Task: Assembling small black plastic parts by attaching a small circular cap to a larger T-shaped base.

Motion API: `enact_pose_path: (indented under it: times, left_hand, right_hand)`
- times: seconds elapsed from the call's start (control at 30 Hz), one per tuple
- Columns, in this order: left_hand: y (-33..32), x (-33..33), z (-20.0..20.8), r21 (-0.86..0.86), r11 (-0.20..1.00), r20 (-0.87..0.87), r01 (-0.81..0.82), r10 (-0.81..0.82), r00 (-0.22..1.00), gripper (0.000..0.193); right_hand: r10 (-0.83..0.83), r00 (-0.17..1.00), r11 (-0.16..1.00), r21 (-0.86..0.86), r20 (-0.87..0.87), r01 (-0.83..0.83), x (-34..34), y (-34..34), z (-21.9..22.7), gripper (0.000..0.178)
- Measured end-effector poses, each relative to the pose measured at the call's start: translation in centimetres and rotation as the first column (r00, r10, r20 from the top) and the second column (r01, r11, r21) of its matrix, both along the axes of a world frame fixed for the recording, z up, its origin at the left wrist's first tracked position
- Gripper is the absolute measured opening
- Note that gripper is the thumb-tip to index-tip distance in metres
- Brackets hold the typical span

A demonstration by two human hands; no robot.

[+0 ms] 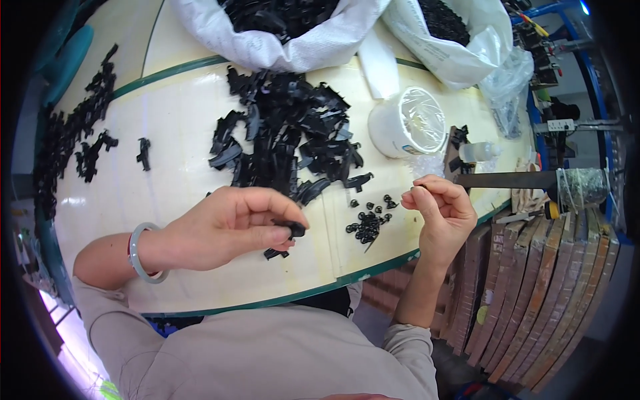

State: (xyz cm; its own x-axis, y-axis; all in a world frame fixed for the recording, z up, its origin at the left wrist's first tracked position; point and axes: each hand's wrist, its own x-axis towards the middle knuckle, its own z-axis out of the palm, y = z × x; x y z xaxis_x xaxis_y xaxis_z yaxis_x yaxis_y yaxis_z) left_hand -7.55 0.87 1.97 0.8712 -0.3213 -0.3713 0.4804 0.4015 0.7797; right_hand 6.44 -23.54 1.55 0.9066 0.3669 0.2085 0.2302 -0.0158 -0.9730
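From the head camera I see my left hand (230, 227) low over the cream table (180, 180), fingers curled tight and pinching a small black plastic clip (293, 229) between thumb and forefinger. Another black piece (275, 253) lies on the table just under that hand. My right hand (443, 207) hangs above the table's near edge, fingertips pressed together; whether they pinch something tiny I cannot tell. Between the two hands sits a little cluster of small black rings (367, 223). Beyond it spreads a big heap of black plastic parts (287, 127), and a thinner scatter of black parts (73, 133) runs along the far left. A white tub lined with clear film (408, 122) stands right of the heap. Two white sacks (293, 33) of black parts rest at the far edge. A pale bangle (141, 253) circles my left wrist.
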Motion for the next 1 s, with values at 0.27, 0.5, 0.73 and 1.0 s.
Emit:
enact_pose_path:
  times: [0.27,0.5,0.73,1.0]
  left_hand:
    - [0.1,-0.2,-0.7,0.061,0.998,0.050,-0.026,0.023,0.998,0.020]
    - [0.1,0.1,-0.5,0.062,0.997,0.000,-0.035,0.035,0.999,0.016]
    - [0.2,0.2,-0.5,0.035,0.998,-0.029,-0.061,0.062,0.998,0.016]
    - [0.5,0.1,-0.4,0.029,0.997,0.031,-0.066,0.065,0.997,0.024]
  right_hand:
    - [0.060,0.979,0.991,0.106,0.193,-0.082,0.4,-0.5,-1.5,0.017]
    - [0.044,0.998,0.986,0.158,0.045,-0.051,0.3,-0.4,-1.4,0.017]
    - [0.039,0.999,0.966,0.254,0.038,-0.047,1.1,-0.7,-1.6,0.019]
    - [-0.035,0.998,0.972,0.236,0.051,0.023,3.1,-0.1,0.2,0.021]
